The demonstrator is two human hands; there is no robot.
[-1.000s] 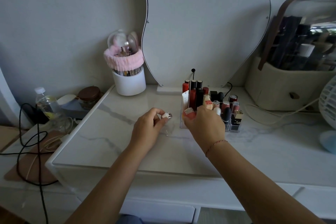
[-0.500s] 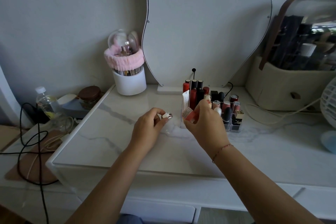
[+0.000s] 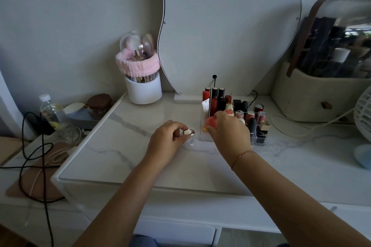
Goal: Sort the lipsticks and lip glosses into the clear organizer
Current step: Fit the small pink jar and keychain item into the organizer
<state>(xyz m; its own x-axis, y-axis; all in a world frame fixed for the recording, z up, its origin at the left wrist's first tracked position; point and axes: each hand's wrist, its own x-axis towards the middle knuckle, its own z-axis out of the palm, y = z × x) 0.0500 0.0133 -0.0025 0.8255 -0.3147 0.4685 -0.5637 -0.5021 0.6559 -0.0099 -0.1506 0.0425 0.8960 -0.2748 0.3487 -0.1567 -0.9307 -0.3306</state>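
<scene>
The clear organizer stands on the marble tabletop, packed with several upright red, black and pink lipsticks and lip glosses. My right hand is over its front-left corner, fingers closed on a coral-red lip product held at the front-left compartment. My left hand rests on the table just left of the organizer, pinching a small silver-and-white lipstick between thumb and fingers.
A white brush holder with a pink headband stands at the back left, a wavy mirror behind the organizer. A beige bag and a white fan sit right. Black cables, a water bottle and a jar lie left.
My right hand drew back with the coral-red product, then moved forward and down again to the organizer's front-left corner. My left hand has stayed in place with the silver lipstick.
</scene>
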